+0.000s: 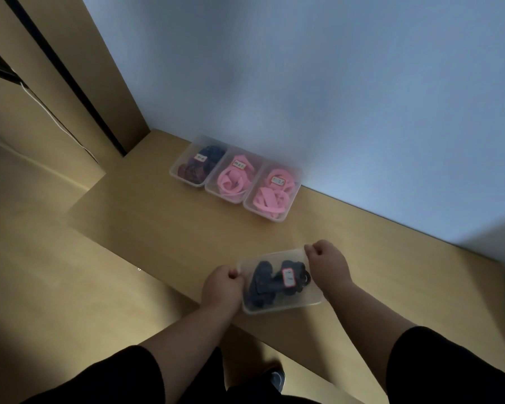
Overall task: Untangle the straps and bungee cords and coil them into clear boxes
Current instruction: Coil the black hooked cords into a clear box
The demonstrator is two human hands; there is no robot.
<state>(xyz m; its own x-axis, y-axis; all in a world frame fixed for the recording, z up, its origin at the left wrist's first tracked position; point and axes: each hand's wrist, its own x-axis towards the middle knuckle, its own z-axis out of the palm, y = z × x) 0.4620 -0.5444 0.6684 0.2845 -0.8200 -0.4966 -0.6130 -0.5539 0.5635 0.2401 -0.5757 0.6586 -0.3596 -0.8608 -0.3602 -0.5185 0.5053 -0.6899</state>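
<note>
- Left hand (222,284) gripped the left edge of a lidded clear box (280,282) near the front edge of the wooden counter (169,225), fingers curled over the rim.
- Right hand (328,263) pinched the box's far right corner in the same way, so both hands were clamped on the one container, one at each end.
- Dark straps (264,282) lay coiled inside it, under a lid bearing a small red-edged label (288,277); the writing was too blurred to read.
- Three more clear boxes stood touching in a row against the wall at the back: one of dark cords (197,166), and two of pink straps (236,177) (271,193).
- Thin plastic of this kind looked light and somewhat flexible; squeezed at mid-wall it would likely bow or pop its lid, so the rim and corners seemed the soundest holds.
- Smooth walls appeared liable to slip, which favoured a two-handed hold from opposite ends.
- Contents appeared soft and springy; coils might push up against the lid if it was not seated.
- With no loose straps in view on the counter, the job looked close to finished, this box probably bound for the row.
</note>
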